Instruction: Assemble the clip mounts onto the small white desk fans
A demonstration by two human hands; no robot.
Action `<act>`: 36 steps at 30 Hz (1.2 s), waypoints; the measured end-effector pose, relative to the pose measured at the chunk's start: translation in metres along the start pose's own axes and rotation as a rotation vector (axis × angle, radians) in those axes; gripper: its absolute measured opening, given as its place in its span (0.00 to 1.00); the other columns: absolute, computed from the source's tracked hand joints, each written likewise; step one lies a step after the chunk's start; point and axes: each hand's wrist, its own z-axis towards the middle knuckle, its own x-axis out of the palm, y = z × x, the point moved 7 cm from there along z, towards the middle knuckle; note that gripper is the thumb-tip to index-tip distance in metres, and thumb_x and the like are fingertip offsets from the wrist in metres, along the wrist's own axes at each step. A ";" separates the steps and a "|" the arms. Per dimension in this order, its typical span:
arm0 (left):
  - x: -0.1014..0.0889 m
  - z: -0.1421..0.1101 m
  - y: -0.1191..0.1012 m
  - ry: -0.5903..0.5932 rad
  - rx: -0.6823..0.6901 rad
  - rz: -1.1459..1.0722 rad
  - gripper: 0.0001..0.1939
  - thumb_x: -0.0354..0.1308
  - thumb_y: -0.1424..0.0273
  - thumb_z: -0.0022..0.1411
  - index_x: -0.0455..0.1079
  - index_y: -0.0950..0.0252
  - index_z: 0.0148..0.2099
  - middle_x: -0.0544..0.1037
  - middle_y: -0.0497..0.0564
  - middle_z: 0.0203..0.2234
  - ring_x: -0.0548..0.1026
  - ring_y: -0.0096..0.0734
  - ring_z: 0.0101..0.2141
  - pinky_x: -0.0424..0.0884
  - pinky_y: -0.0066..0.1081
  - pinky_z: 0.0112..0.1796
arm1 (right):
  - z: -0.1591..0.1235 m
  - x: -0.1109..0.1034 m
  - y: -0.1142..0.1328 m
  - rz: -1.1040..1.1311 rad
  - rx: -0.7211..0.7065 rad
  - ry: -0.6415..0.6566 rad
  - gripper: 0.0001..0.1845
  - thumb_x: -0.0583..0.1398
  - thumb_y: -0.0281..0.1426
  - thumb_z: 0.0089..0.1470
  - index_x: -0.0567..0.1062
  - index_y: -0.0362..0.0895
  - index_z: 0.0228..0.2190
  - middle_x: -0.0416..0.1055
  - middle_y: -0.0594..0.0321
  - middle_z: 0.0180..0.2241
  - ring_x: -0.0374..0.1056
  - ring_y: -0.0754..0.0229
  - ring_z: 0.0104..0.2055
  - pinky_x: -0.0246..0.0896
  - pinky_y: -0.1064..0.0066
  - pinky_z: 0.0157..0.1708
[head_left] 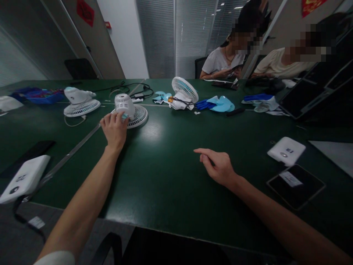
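Note:
My left hand [115, 127] is stretched out to a small white fan [125, 105] that lies with its round grille down on the green table. The fingers curl over the near side of the fan's body, and its light-blue part shows beside the fingertips. Over the table to the right hovers my right hand [217, 163], holding nothing, with the index finger extended and the thumb apart from it. Another white fan [79, 99] rests grille-down at the left. Farther back, a third fan [184, 94] has its grille tilted up and a dark cable across its base.
Light-blue fan blades [221, 104] and blue gloves [203, 105] lie at the back. A blue tray [45, 96] is far left. White boxes [286, 150] and a dark tablet [296, 186] flank the near area. Two people [224, 60] sit across the table [165, 165].

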 end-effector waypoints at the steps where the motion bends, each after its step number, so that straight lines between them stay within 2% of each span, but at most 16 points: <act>1: 0.000 0.000 -0.001 -0.003 0.009 0.001 0.22 0.52 0.60 0.74 0.69 0.63 0.64 0.75 0.65 0.56 0.63 0.60 0.60 0.52 0.53 0.59 | 0.000 0.000 0.000 -0.003 0.004 0.003 0.16 0.54 0.25 0.68 0.73 0.43 0.55 0.73 0.67 0.30 0.64 0.70 0.23 0.59 0.75 0.24; 6: 0.004 -0.001 -0.012 0.035 0.118 0.024 0.19 0.51 0.62 0.74 0.71 0.61 0.62 0.80 0.62 0.49 0.66 0.56 0.57 0.50 0.51 0.60 | 0.000 0.003 -0.001 0.004 0.015 0.027 0.15 0.54 0.25 0.68 0.74 0.43 0.52 0.73 0.66 0.31 0.65 0.69 0.24 0.59 0.74 0.25; 8: 0.005 0.001 -0.016 0.042 0.121 0.036 0.19 0.51 0.62 0.74 0.71 0.61 0.61 0.80 0.61 0.47 0.67 0.56 0.56 0.48 0.52 0.60 | 0.000 0.004 -0.001 0.003 0.015 0.036 0.15 0.53 0.25 0.68 0.74 0.42 0.52 0.73 0.66 0.30 0.65 0.69 0.24 0.59 0.74 0.24; 13: 0.007 0.006 -0.013 0.032 -0.051 0.013 0.19 0.53 0.59 0.73 0.73 0.61 0.58 0.81 0.63 0.42 0.67 0.59 0.53 0.48 0.56 0.57 | 0.001 0.007 -0.001 0.000 0.012 0.047 0.15 0.53 0.26 0.68 0.75 0.42 0.51 0.75 0.64 0.31 0.65 0.68 0.25 0.60 0.74 0.25; 16: 0.007 0.004 -0.013 0.032 -0.077 -0.031 0.18 0.55 0.61 0.70 0.73 0.63 0.57 0.78 0.64 0.49 0.65 0.61 0.56 0.48 0.57 0.58 | 0.000 0.008 -0.002 0.000 0.017 0.059 0.15 0.53 0.26 0.68 0.75 0.42 0.51 0.75 0.64 0.31 0.66 0.68 0.25 0.59 0.74 0.25; 18: 0.006 0.003 -0.010 -0.009 -0.103 -0.045 0.17 0.57 0.61 0.68 0.73 0.63 0.55 0.73 0.64 0.54 0.63 0.61 0.58 0.50 0.56 0.59 | 0.000 0.008 -0.003 -0.009 0.018 0.065 0.16 0.53 0.26 0.68 0.76 0.42 0.51 0.75 0.64 0.31 0.66 0.68 0.25 0.59 0.74 0.25; 21: 0.006 0.000 0.003 -0.117 -0.213 -0.080 0.19 0.61 0.59 0.65 0.71 0.64 0.53 0.67 0.64 0.60 0.62 0.60 0.60 0.56 0.53 0.59 | 0.001 0.008 -0.003 -0.009 0.019 0.073 0.16 0.52 0.26 0.68 0.76 0.42 0.51 0.74 0.65 0.30 0.65 0.68 0.24 0.59 0.74 0.25; 24: 0.018 -0.002 0.028 -0.157 -0.404 -0.217 0.27 0.61 0.58 0.64 0.63 0.67 0.59 0.66 0.66 0.59 0.68 0.51 0.56 0.65 0.44 0.56 | 0.002 0.008 -0.001 -0.005 0.020 0.078 0.16 0.52 0.26 0.68 0.76 0.41 0.50 0.75 0.64 0.30 0.65 0.68 0.24 0.59 0.74 0.25; 26: 0.031 -0.005 0.045 -0.126 -0.546 -0.304 0.27 0.59 0.61 0.65 0.58 0.69 0.60 0.69 0.66 0.56 0.73 0.45 0.51 0.70 0.38 0.51 | 0.002 0.008 -0.001 -0.009 0.021 0.081 0.16 0.52 0.26 0.68 0.76 0.40 0.49 0.75 0.63 0.31 0.66 0.68 0.25 0.60 0.74 0.25; 28: 0.041 -0.007 0.056 -0.078 -0.630 -0.337 0.21 0.54 0.62 0.67 0.60 0.68 0.57 0.74 0.64 0.50 0.75 0.44 0.47 0.71 0.38 0.49 | 0.001 0.008 -0.001 -0.013 0.021 0.086 0.16 0.52 0.26 0.67 0.76 0.41 0.50 0.76 0.63 0.31 0.66 0.68 0.25 0.60 0.74 0.25; 32: 0.048 -0.009 0.055 0.026 -0.609 -0.359 0.14 0.53 0.60 0.66 0.68 0.65 0.47 0.78 0.58 0.38 0.77 0.47 0.40 0.71 0.40 0.45 | 0.001 0.010 -0.002 -0.011 0.025 0.098 0.16 0.52 0.26 0.67 0.76 0.41 0.50 0.76 0.63 0.33 0.67 0.67 0.26 0.61 0.73 0.27; 36: 0.045 -0.012 0.035 0.082 -0.536 -0.399 0.14 0.54 0.59 0.64 0.70 0.64 0.43 0.79 0.56 0.36 0.77 0.46 0.38 0.71 0.38 0.43 | 0.001 0.012 -0.003 -0.006 0.021 0.100 0.16 0.52 0.26 0.67 0.76 0.41 0.50 0.76 0.63 0.33 0.69 0.66 0.27 0.62 0.73 0.28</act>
